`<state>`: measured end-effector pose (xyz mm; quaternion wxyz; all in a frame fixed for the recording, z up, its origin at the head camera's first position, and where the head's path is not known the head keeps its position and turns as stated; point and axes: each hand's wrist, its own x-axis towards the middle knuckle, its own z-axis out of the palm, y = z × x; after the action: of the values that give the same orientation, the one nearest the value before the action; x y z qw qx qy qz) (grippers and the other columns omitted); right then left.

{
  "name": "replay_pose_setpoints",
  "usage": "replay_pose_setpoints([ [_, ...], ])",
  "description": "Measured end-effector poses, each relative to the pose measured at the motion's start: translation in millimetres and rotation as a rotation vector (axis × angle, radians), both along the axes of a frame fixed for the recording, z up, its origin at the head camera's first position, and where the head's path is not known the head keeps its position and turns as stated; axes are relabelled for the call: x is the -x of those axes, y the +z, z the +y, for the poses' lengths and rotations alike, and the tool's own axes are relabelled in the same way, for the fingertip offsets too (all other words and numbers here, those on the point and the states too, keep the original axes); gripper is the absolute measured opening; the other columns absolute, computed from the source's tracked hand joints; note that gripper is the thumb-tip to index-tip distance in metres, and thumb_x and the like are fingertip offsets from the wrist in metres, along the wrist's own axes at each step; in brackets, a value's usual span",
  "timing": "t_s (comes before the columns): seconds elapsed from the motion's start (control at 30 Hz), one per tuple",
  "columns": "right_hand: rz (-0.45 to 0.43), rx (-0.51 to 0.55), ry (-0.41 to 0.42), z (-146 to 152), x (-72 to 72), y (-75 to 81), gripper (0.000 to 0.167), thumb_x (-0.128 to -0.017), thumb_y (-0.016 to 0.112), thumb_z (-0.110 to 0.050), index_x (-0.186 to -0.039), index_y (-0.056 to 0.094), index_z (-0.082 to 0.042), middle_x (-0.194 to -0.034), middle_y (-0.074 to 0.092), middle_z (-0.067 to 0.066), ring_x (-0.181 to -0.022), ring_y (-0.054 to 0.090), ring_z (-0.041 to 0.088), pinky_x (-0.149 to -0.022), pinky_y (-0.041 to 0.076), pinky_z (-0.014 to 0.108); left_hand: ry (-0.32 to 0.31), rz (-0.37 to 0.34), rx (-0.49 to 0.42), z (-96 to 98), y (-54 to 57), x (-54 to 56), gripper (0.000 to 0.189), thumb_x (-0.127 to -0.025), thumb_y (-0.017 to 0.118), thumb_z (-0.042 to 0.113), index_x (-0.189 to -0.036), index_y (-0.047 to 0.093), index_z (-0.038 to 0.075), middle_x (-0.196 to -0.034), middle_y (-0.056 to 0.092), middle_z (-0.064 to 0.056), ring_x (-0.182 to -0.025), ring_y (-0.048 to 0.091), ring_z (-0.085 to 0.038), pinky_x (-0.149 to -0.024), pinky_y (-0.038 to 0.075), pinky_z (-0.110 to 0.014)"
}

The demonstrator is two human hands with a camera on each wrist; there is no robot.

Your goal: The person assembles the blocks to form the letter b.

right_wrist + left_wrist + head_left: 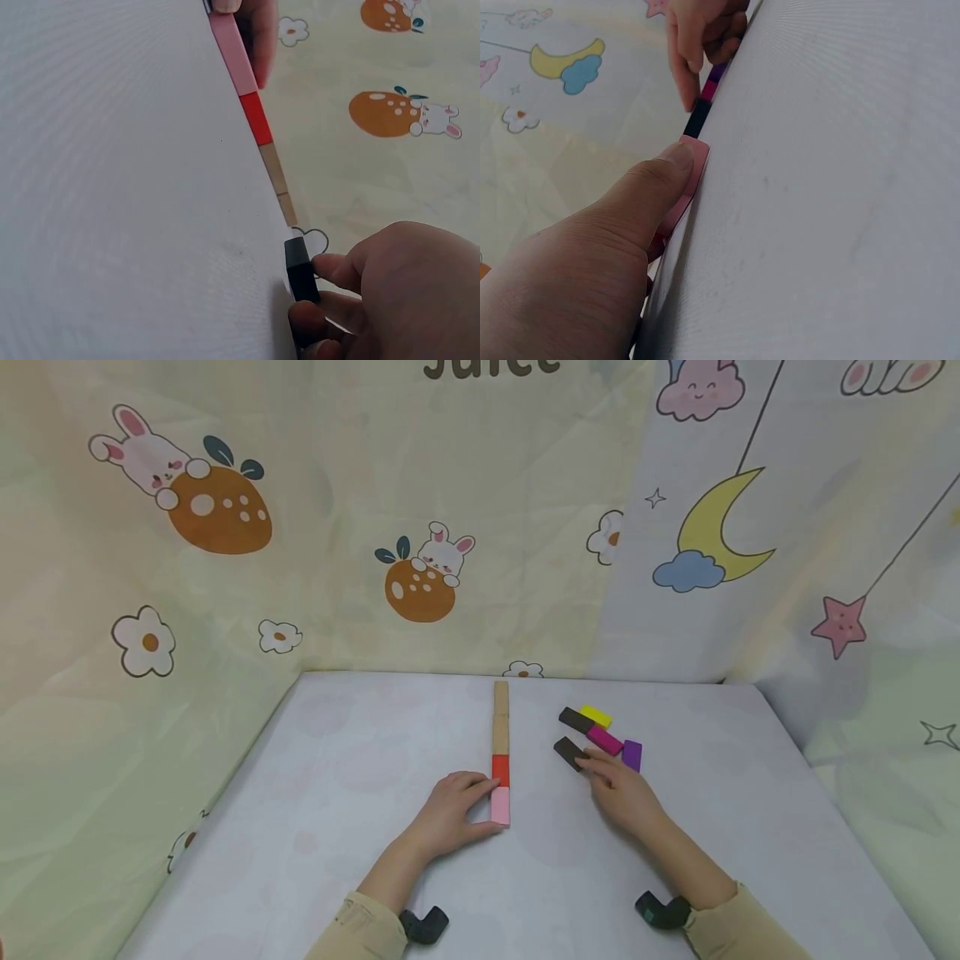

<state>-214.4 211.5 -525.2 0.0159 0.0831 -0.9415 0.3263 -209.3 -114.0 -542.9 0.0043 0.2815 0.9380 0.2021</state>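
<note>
My left hand (448, 814) holds the pink block (500, 810), thumb against its near end and a fingertip by the edge of the red block (501, 768). Beyond the red one, two plain wooden blocks (500, 735) continue the straight row end to end. To the right, my right hand (626, 797) grips a black block (568, 752) between thumb and fingers; the right wrist view shows this black block (302, 274) up close. Just past that hand lie another black block (575, 720), a yellow block (597, 716), a magenta block (604, 740) and a purple block (632, 755).
The white tabletop (315, 793) ends at a back edge close to the row's far end. A printed cloth (517, 527) hangs behind and at the sides. Black straps or mounts (425, 925) sit at both wrists.
</note>
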Motion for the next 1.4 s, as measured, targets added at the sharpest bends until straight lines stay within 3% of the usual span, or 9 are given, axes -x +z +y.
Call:
replay_pose_setpoints([
  [0.2,0.008,0.026,0.008,1.8,0.5,-0.4,0.036,-0.100,0.051,-0.017,-0.134,0.062,-0.017,-0.146,0.053,0.010,-0.138,0.045,0.038,-0.111,0.038,0.059,-0.006,0.007,-0.004,0.6,0.7,0.4,0.070,-0.086,0.067,0.060,-0.146,0.049,0.030,-0.139,0.054,0.005,-0.134,0.045,-0.017,-0.117,0.034,-0.043],
  [0.4,-0.010,-0.038,-0.009,2.5,2.5,0.1,0.054,-0.096,0.061,-0.033,-0.144,0.050,-0.012,-0.146,0.050,0.020,-0.134,0.047,0.043,-0.108,0.039,0.063,-0.002,0.005,-0.008,0.9,0.1,0.0,0.070,-0.085,0.066,0.061,-0.146,0.049,0.030,-0.139,0.054,0.005,-0.134,0.045,-0.017,-0.117,0.034,-0.043],
  [0.8,-0.015,-0.073,-0.047,-3.9,15.6,-0.2,0.060,-0.091,0.066,-0.042,-0.140,0.053,-0.010,-0.137,0.054,0.017,-0.125,0.055,0.039,-0.104,0.044,0.060,-0.002,0.008,-0.014,0.6,-0.9,0.5,0.070,-0.085,0.068,0.060,-0.146,0.048,0.031,-0.139,0.053,0.005,-0.134,0.045,-0.018,-0.117,0.034,-0.044],
  [1.17,-0.064,-0.097,-0.080,-6.9,21.8,4.2,0.049,-0.092,0.066,-0.033,-0.137,0.057,-0.015,-0.131,0.057,0.015,-0.118,0.058,0.036,-0.099,0.048,0.058,-0.001,0.004,-0.021,-0.1,-3.1,1.2,0.071,-0.084,0.068,0.060,-0.147,0.047,0.032,-0.139,0.053,0.006,-0.134,0.044,-0.017,-0.117,0.034,-0.044],
  [1.4,-0.082,-0.090,-0.087,-7.8,23.1,6.6,0.053,-0.092,0.065,-0.035,-0.139,0.055,-0.013,-0.132,0.057,0.016,-0.120,0.057,0.038,-0.101,0.046,0.060,0.002,-0.003,-0.023,-0.2,-2.4,0.0,0.071,-0.085,0.068,0.059,-0.147,0.047,0.032,-0.140,0.053,0.006,-0.135,0.043,-0.017,-0.117,0.033,-0.044],
])
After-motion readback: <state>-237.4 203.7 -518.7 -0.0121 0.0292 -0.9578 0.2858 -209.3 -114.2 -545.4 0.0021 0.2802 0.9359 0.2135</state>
